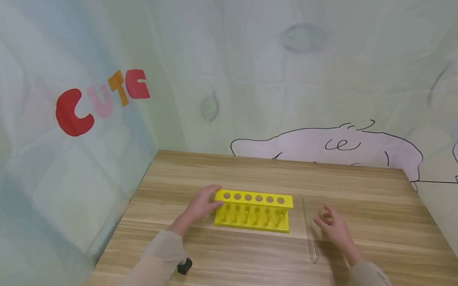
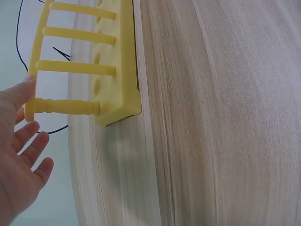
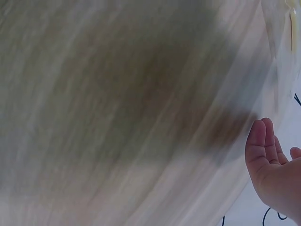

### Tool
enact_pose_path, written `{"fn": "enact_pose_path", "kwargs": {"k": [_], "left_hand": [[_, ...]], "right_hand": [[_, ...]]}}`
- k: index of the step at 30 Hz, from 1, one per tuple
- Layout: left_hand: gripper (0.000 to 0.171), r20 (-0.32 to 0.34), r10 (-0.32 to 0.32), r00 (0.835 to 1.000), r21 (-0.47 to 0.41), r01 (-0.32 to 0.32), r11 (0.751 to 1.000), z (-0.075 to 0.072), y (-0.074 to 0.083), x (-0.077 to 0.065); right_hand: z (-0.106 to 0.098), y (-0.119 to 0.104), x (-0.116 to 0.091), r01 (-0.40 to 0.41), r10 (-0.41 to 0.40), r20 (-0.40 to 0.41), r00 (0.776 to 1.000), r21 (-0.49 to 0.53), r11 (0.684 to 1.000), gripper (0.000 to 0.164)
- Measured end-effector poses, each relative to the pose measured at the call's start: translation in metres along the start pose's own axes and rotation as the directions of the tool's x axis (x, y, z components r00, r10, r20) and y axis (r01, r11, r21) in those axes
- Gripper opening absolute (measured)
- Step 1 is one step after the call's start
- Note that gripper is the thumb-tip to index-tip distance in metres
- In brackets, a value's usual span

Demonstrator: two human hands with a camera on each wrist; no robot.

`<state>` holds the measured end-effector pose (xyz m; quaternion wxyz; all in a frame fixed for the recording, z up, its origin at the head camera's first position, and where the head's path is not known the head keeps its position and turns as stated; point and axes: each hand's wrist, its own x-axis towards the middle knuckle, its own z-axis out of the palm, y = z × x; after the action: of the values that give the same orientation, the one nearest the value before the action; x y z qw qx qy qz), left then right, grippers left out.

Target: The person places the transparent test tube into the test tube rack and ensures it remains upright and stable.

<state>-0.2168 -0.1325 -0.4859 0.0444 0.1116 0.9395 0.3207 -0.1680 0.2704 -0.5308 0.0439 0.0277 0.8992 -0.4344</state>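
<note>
A yellow plastic test tube rack (image 1: 252,226) stands upright on the table, its top plate pierced by a row of several round holes, with pegs below. At its left end my left hand (image 1: 200,205) pinches the top plate between thumb and fingers; in the left wrist view the other fingers of this hand (image 2: 23,162) spread loosely beneath. Right of the rack a clear glass test tube (image 1: 310,233) lies flat on the wood, pointing away from me. Just beyond it, my right hand (image 1: 336,230) hovers with loosely bent fingers, holding nothing.
The wood-grain table (image 1: 207,263) ends at a back edge against a printed cloth backdrop (image 1: 194,72). Another cloth wall with coloured letters (image 1: 75,113) hangs at the left. A black strap piece (image 1: 185,266) shows at my left sleeve.
</note>
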Motion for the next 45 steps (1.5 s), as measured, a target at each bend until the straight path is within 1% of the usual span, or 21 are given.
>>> {"fn": "enact_pose_path", "kwargs": {"k": [2, 7, 10, 16, 25, 31, 35, 40, 45], "left_hand": [[0.054, 0.004, -0.006, 1.0, 0.007, 0.006, 1.0, 0.001, 0.001, 0.001], [0.052, 0.013, 0.003, 1.0, 0.015, -0.003, 1.0, 0.001, 0.003, 0.002], [0.051, 0.015, 0.006, 1.0, -0.02, -0.006, 1.0, 0.001, 0.004, 0.002], [0.049, 0.022, -0.03, 0.999, -0.109, 0.032, 0.994, 0.002, 0.004, 0.003], [0.051, 0.043, -0.058, 0.997, -0.156, 0.064, 0.986, 0.003, 0.005, 0.006], [0.051, 0.037, -0.046, 0.998, -0.176, 0.051, 0.983, 0.004, 0.002, 0.006], [0.051, 0.03, -0.022, 0.999, -0.179, 0.027, 0.983, 0.006, 0.0, 0.006], [0.051, 0.026, -0.026, 0.999, -0.203, 0.031, 0.979, 0.008, -0.002, 0.006], [0.05, 0.027, -0.041, 0.999, -0.219, 0.046, 0.975, 0.008, -0.001, 0.005]], "right_hand": [[0.002, 0.0, 0.0, -0.002, 0.002, 0.0, 1.0, -0.002, 1.0, 0.069], [0.005, 0.001, 0.0, -0.015, 0.015, 0.0, 1.0, -0.006, 1.0, 0.067], [0.007, 0.001, 0.0, -0.018, 0.018, -0.005, 1.0, -0.003, 1.0, 0.066], [0.01, 0.002, 0.002, -0.023, 0.023, -0.013, 1.0, -0.008, 1.0, 0.065], [0.014, -0.001, 0.005, -0.022, 0.022, -0.011, 1.0, -0.022, 1.0, 0.065], [0.017, -0.003, 0.006, -0.026, 0.026, -0.016, 1.0, -0.032, 0.999, 0.064], [0.017, -0.003, 0.007, -0.029, 0.028, -0.019, 0.999, -0.039, 0.999, 0.063], [0.018, -0.001, 0.009, -0.028, 0.027, -0.014, 1.0, -0.047, 0.998, 0.064], [0.019, 0.0, 0.012, -0.035, 0.036, 0.002, 0.999, -0.067, 0.997, 0.063]]}}
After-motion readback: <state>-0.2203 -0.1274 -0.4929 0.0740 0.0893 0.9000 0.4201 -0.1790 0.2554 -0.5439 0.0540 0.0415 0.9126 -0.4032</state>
